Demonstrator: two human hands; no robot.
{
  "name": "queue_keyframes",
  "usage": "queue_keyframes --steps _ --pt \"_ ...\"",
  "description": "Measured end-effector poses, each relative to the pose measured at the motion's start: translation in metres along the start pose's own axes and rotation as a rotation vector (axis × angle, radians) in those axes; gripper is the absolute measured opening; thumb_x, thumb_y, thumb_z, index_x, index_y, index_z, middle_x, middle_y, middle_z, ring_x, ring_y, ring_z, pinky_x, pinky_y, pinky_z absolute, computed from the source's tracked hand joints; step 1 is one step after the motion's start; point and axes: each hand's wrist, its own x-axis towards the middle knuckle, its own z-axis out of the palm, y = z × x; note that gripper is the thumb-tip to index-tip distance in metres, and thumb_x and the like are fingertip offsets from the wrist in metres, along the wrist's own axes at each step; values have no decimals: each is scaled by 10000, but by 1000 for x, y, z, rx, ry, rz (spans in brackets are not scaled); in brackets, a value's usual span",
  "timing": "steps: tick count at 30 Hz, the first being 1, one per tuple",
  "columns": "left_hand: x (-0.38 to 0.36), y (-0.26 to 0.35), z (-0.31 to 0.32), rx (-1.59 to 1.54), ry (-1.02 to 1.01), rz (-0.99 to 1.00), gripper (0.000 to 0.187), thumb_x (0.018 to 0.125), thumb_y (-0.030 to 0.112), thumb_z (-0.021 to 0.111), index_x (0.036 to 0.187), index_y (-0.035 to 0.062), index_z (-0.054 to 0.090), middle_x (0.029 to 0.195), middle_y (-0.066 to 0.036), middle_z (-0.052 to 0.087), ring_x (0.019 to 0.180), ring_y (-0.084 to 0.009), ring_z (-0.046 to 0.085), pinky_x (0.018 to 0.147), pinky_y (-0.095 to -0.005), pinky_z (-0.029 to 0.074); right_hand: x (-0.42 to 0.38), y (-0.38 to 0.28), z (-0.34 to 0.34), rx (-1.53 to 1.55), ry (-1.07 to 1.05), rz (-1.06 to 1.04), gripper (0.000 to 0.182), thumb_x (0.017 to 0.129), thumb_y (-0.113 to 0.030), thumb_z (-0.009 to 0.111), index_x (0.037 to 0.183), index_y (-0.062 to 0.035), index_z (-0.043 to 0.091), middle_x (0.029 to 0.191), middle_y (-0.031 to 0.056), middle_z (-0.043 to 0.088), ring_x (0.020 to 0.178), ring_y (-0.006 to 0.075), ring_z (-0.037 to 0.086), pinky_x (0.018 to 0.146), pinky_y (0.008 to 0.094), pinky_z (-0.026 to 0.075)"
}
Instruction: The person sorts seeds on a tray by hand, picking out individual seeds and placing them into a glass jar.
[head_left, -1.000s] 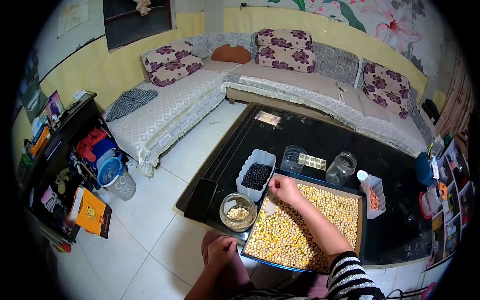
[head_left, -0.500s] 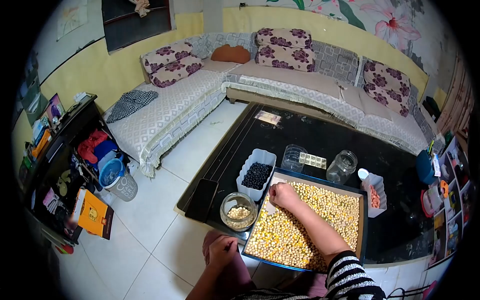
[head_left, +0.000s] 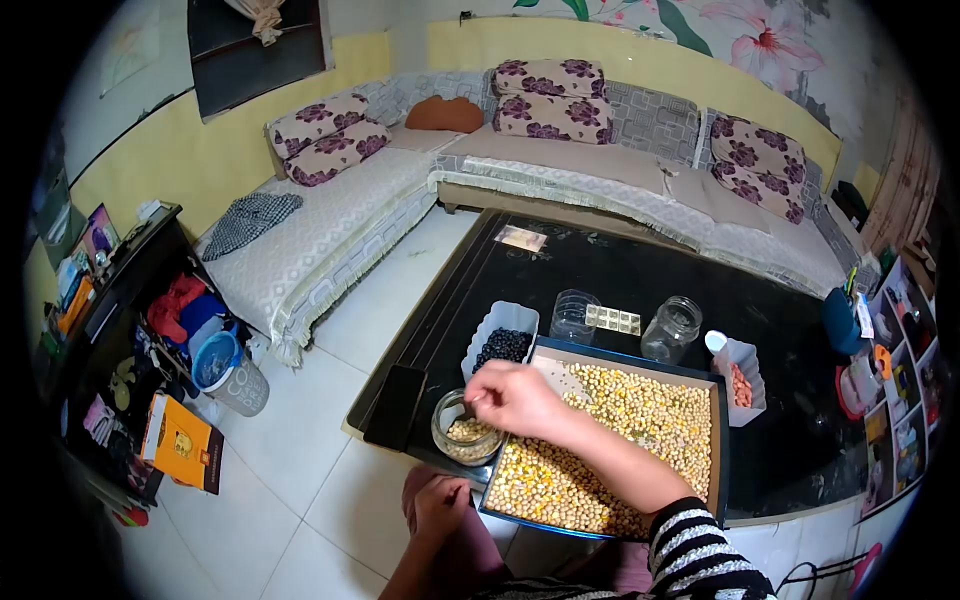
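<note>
My right hand (head_left: 515, 400) is closed in a pinch above the mouth of a glass jar (head_left: 466, 430) partly filled with pale beans; whatever its fingertips hold is too small to make out. Its forearm crosses a shallow box (head_left: 722, 440) spread with pale beans and yellow kernels (head_left: 590, 480). Down on my knee rests my left hand (head_left: 440, 508), its fingers curled; I cannot see what is inside them. Behind the right hand, a translucent white container (head_left: 485, 325) holds dark beans (head_left: 505, 347), partly covered by the hand.
Two clear jars (head_left: 574, 317) (head_left: 672, 328) and a blister-like strip (head_left: 613, 319) stand behind the box. To the right is a container (head_left: 757, 375) of pinkish nuts or beans (head_left: 740, 385). A black phone (head_left: 396, 408) lies left of the bean jar on the black table (head_left: 440, 290).
My right hand has moved left from the box's far left corner to above the bean jar. A bare patch shows where it was. My left hand stays on the knee; the view shifts slightly.
</note>
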Motion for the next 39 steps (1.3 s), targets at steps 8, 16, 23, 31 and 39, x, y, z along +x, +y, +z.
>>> queue_keyframes --steps 8,16,23,31,39 --pt "-4 -4 4 -16 20 -45 54 700 49 640 751 58 624 694 -70 596 587 -195 570 538 -275 459 -30 19 -10 -117 193 -18 143 738 -115 633 860 -41 625 862 88 590 795 210 591 686 291 486" --pt "-1 0 1 18 -3 -28 52 696 45 643 741 59 622 695 -73 601 601 -200 580 545 -275 462 -127 117 -60 -520 295 381 308 785 -193 574 1030 -7 561 1096 149 525 1035 311 482 904 371 383" --pt "-2 -4 0 -46 -18 -36 48 699 41 643 741 47 620 701 -81 610 605 -204 587 542 -274 464 -132 123 -42 -622 126 489 545 853 -370 493 1242 3 415 1279 208 396 1190 331 378 998 374 309" --pt "-4 -1 -2 -31 -23 -77 38 719 51 646 749 42 623 703 -78 616 616 -187 595 551 -269 469 -114 104 -18 -483 -230 314 619 882 -502 356 1332 -79 317 1391 202 236 1294 320 225 1071 374 160" --pt "0 2 -2 -37 -22 -74 42 724 55 645 755 40 621 706 -77 616 619 -173 599 555 -261 472 -100 127 -34 -528 -126 363 613 879 -492 380 1321 -71 324 1402 168 230 1304 294 210 1070 360 177"
